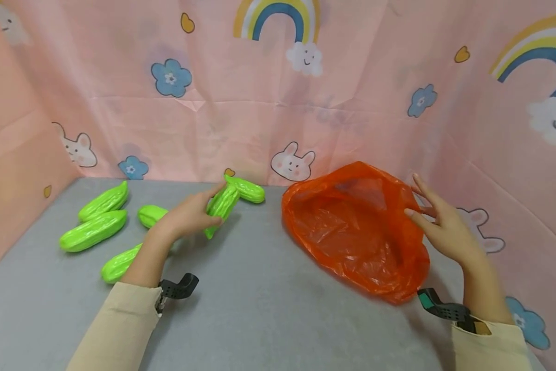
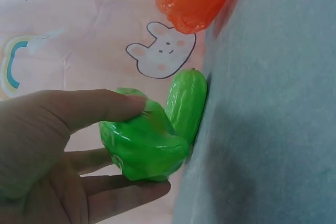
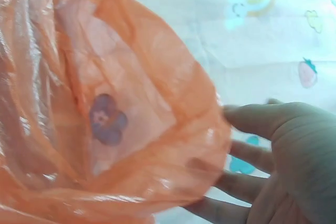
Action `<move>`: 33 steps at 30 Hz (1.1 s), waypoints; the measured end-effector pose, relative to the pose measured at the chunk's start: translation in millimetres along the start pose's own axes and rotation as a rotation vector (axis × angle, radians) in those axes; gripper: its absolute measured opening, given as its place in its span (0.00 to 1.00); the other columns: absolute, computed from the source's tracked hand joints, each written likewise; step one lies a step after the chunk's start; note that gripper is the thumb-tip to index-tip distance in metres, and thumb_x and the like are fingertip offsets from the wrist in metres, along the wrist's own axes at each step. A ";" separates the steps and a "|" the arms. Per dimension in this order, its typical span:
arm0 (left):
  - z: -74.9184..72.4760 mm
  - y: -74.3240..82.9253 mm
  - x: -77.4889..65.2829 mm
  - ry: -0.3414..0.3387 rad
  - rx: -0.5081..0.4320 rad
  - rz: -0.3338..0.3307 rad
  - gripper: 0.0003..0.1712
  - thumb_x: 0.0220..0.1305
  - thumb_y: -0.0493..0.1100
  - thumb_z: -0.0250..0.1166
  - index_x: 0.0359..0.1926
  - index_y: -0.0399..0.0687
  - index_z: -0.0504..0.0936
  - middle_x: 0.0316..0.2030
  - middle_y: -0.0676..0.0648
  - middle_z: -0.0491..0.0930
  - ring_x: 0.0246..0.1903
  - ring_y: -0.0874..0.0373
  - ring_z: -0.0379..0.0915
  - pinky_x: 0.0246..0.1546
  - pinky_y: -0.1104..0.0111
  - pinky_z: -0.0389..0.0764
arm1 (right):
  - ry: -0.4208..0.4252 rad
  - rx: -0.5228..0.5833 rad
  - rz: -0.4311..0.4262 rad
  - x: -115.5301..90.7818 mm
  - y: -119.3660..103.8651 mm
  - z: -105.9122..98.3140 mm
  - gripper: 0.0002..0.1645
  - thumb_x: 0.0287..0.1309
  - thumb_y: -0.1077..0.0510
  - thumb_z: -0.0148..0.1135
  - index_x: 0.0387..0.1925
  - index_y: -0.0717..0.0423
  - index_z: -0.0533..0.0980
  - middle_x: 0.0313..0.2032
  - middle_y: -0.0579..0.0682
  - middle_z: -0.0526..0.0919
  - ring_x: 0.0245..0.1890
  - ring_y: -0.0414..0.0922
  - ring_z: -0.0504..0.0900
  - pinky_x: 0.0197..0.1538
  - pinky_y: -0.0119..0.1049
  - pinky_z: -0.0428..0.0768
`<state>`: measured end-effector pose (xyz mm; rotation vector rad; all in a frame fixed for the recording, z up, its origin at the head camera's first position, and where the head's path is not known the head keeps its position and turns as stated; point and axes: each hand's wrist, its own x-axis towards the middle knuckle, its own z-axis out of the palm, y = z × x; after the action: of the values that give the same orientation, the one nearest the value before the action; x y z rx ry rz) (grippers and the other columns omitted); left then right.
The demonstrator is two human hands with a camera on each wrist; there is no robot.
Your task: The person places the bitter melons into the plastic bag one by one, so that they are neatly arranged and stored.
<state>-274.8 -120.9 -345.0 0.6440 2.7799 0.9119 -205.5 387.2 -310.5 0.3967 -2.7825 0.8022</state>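
A green gourd (image 1: 223,205) is slanting near the middle of the head view, where the left hand (image 1: 185,216) is gripping it between thumb and fingers. A second gourd (image 1: 252,191) is lying just behind it, toward the backdrop. Right of centre, a red plastic bag (image 1: 363,247) is gaping open, and the right hand (image 1: 449,232) is holding its right edge, thumb in front and fingers behind. Four more gourds (image 1: 93,232) are resting at the left of the frame, two of them partly hiding behind the left arm. Everything is lying on a grey tabletop (image 1: 278,319). A pink backdrop (image 1: 222,67) with rainbows, flowers and bunny faces is filling the upper part.
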 end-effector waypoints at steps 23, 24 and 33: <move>20.0 19.5 17.2 0.240 -0.290 0.018 0.44 0.55 0.36 0.74 0.68 0.47 0.58 0.64 0.34 0.72 0.62 0.37 0.72 0.62 0.46 0.75 | -0.046 -0.060 0.013 -0.9 2.7 -5.7 0.42 0.70 0.58 0.60 0.80 0.44 0.54 0.70 0.71 0.67 0.52 0.75 0.80 0.38 0.53 0.87; 21.6 20.0 18.2 0.262 -0.282 0.022 0.43 0.55 0.36 0.75 0.67 0.46 0.59 0.63 0.34 0.73 0.60 0.38 0.73 0.60 0.47 0.76 | -0.040 -0.066 0.012 -0.7 2.7 -6.1 0.43 0.70 0.58 0.60 0.80 0.43 0.53 0.70 0.71 0.68 0.52 0.75 0.80 0.38 0.54 0.87; 38.2 11.4 24.9 0.380 -0.230 0.062 0.46 0.50 0.36 0.77 0.66 0.41 0.60 0.63 0.30 0.72 0.62 0.36 0.71 0.62 0.45 0.74 | -0.035 -0.073 0.041 -1.9 -0.2 -6.4 0.43 0.71 0.58 0.59 0.80 0.40 0.52 0.71 0.69 0.67 0.53 0.75 0.80 0.39 0.53 0.87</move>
<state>-283.0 -81.3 -369.1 0.5730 2.9140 1.4800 -202.7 390.9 -305.6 0.3457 -2.8514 0.7069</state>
